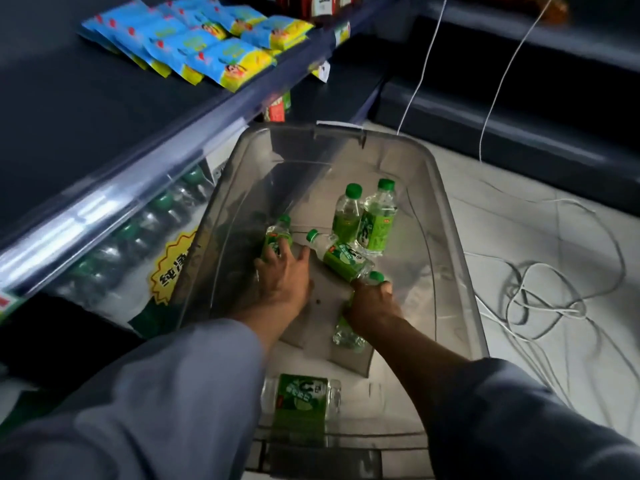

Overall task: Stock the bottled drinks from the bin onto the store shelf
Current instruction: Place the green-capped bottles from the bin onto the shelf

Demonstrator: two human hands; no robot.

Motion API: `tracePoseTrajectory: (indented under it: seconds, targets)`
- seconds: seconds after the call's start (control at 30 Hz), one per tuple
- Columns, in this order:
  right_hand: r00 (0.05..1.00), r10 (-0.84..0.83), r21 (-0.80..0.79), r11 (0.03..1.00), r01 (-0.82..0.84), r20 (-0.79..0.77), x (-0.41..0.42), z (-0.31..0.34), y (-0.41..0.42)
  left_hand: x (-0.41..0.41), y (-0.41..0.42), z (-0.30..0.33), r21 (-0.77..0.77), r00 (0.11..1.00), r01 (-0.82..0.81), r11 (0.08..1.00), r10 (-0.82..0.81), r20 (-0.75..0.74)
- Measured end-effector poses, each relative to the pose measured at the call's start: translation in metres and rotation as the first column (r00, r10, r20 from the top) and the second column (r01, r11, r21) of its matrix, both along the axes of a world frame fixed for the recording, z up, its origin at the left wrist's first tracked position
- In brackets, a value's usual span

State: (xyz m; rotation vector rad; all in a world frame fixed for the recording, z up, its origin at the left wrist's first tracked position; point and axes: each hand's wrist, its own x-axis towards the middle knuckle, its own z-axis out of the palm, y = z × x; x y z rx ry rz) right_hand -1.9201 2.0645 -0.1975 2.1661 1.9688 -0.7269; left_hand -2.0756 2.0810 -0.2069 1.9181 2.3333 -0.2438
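Fingers [277,249] of the left hand [282,275] are curled round a clear green-labelled plastic drink bottle [277,237] w/ green cap; the right hand [372,303] is wrapped round a second such bottle [348,332], lying low in the translucent grey plastic bin [460,271]. Pick-up step is judged in hand. Four more bottles are left in the bin: two upright [377,220], one on its side [341,256], one at the near end [301,398]. Next, both bottles are to be lifted clear of the rim & carried left to the dark lower store shelf [114,202], beside the green-capped row already stocked [152,216].
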Motion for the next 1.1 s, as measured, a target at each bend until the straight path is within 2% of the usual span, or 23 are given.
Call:
tracePoseTrajectory:
  seconds: [0.1,0.2,0.33,0.47,0.63,0.77,0.9,1.0,1.1]
  targets:
    - [1.000,-0.025,-0.010,1.000,0.025,0.002,-0.002,-0.006,0.003,-0.002,0.007,-0.008,0.048,0.998,-0.027,0.998,0.030,-0.053]
    - [0.999,-0.032,-0.024,0.999,0.031,-0.021,-0.003,-0.011,0.003,-0.009,0.012,-0.015,0.051,0.997,-0.062,0.997,0.064,-0.039]
    - [0.999,-0.025,-0.045,0.999,0.023,-0.047,-0.004,-0.011,0.001,-0.010,0.016,-0.018,-0.055,0.983,-0.132,0.990,0.138,0.124]
    - [0.997,-0.022,-0.055,0.998,0.018,-0.072,-0.003,-0.010,0.000,-0.007,0.017,-0.011,-0.159,0.909,-0.210,0.965,0.252,0.332]
    - [0.999,0.015,-0.041,0.999,-0.017,-0.040,0.002,-0.007,0.002,-0.006,0.006,-0.013,-0.240,0.932,-0.162,0.957,0.228,0.280]
    - [0.999,0.044,-0.020,0.999,-0.044,-0.013,0.004,-0.001,0.000,-0.001,-0.008,-0.002,-0.199,0.925,-0.106,0.974,0.170,0.341]
    - [0.999,0.037,0.024,0.999,-0.037,-0.018,0.004,0.019,-0.002,0.003,-0.019,0.025,-0.073,0.921,-0.084,0.994,0.105,0.376]
    - [0.998,0.010,0.042,0.999,-0.008,-0.061,0.005,0.047,-0.002,0.007,-0.027,0.051,0.005,0.872,-0.062,0.998,0.052,0.487]
    - [0.991,0.034,0.160,0.987,-0.013,-0.131,-0.001,0.086,-0.007,0.012,-0.035,0.076,0.075,0.807,-0.062,0.995,0.006,0.590]
